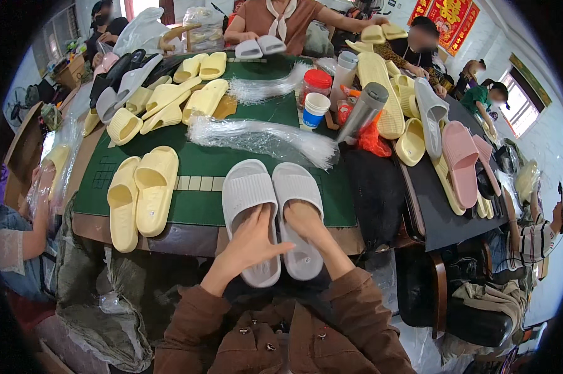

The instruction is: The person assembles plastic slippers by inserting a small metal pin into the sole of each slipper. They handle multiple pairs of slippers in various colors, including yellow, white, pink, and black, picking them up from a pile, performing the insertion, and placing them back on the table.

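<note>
While LH (249,242) sits in gry slipper (250,189) | RH (307,225) in 2nd slipper (298,183)

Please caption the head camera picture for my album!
Left hand and right hand tucked into grey slippers, a yellow pair at left.

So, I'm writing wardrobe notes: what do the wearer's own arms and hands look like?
Both arms are in long, plain brown sleeves with cuffs ending near the wrists. The left hand and right hand wear no gloves, and no watch or bracelet shows. Whether any ring is worn can't be told.
</note>
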Tool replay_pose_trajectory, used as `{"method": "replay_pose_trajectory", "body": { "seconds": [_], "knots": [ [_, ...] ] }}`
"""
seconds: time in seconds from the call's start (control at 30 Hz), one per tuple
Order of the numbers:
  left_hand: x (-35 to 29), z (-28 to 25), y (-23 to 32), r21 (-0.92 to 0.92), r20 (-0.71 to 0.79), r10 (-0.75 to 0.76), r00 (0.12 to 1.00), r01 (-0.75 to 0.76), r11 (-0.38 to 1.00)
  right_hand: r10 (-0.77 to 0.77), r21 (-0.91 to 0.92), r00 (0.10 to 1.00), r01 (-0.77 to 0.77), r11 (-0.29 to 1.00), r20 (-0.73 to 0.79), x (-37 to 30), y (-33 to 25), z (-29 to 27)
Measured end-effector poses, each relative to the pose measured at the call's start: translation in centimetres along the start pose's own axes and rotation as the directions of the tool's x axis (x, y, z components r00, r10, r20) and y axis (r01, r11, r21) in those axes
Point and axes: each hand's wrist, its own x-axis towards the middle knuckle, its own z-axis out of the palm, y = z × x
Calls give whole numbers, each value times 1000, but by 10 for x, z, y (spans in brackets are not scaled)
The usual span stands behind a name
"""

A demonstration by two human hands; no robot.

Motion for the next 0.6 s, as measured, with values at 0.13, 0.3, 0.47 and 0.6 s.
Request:
{"method": "replay_pose_trajectory", "body": {
  "seconds": [0.13,0.3,0.47,0.6],
  "knots": [
    [13,17,9,16,-66,-113,991,114,993,-14,3,997,14,1000,79,10,14,4],
    [23,34,-1,129,-218,-57,974,87,988,37,39,992,-42,998,119,9,17,5],
    [23,35,-3,97,-219,-91,972,114,989,42,214,978,-86,973,204,2,-1,-16],
    [25,32,3,81,-211,-119,970,139,987,-61,283,980,4,959,192,-2,14,-17]
  ]
}}
